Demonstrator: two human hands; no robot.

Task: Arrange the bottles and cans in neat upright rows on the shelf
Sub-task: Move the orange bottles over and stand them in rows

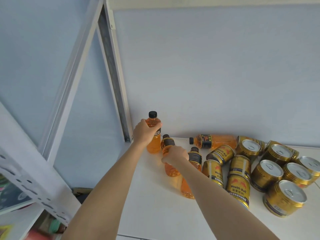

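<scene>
the right forearm crosses in front of a lying clear plastic bottle of orange drink with a black label [194, 160], hiding its middle, so only its capped neck and its base show. the right hand [175, 155] also covers the middle of another such lying bottle [167, 144], whose black cap points away from the person. the shelf's lower left is cut off by the frame, and blurred objects beneath the white perforated metal upright [34, 191] at far left cannot be made out.

the left hand [144, 133] reaches forward with the arm nearly straight, fingers wrapped around the upper body of an upright orange-drink bottle with a black cap [153, 134], its base on the white shelf surface [152, 205] in the back corner. the right hand, just right of and nearer than the left, closes over the lying bottle, thumb underneath.

right of both hands, a third orange bottle [214, 141] lies on its side against the pale back wall [207, 66]. beyond it sits a jumbled cluster of short gold cans with silver pull-tab lids [270, 172], some upright, some tipped, several touching.
</scene>
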